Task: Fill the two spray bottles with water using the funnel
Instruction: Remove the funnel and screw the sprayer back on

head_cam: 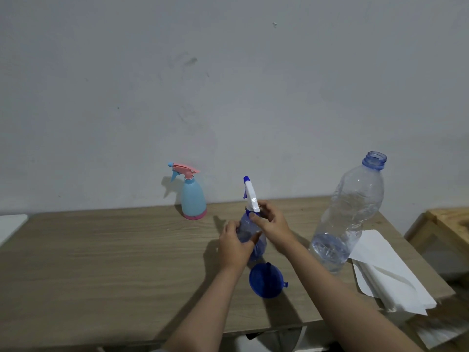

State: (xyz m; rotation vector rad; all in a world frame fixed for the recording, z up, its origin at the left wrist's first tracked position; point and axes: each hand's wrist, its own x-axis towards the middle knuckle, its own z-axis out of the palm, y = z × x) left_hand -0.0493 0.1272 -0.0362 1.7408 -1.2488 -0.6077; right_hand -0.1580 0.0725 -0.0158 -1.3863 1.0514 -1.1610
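Observation:
A clear blue spray bottle [247,231] stands on the wooden table [101,250] at the middle. My left hand [234,246] wraps around its body. My right hand [270,221] grips its neck just under the white and blue trigger head [251,195]. A blue funnel [266,280] lies on the table just in front of that bottle, wide mouth up. A light blue spray bottle with a pink trigger [193,196] stands upright near the wall, its head fitted on. A large clear water bottle [350,214] stands uncapped at the right, with water only in its lower part.
A stack of white paper sheets [388,273] lies on the table's right end, overhanging the edge. A wooden piece of furniture [444,229] stands to the right of the table. A white surface [10,224] shows at the far left. The wall runs close behind the table.

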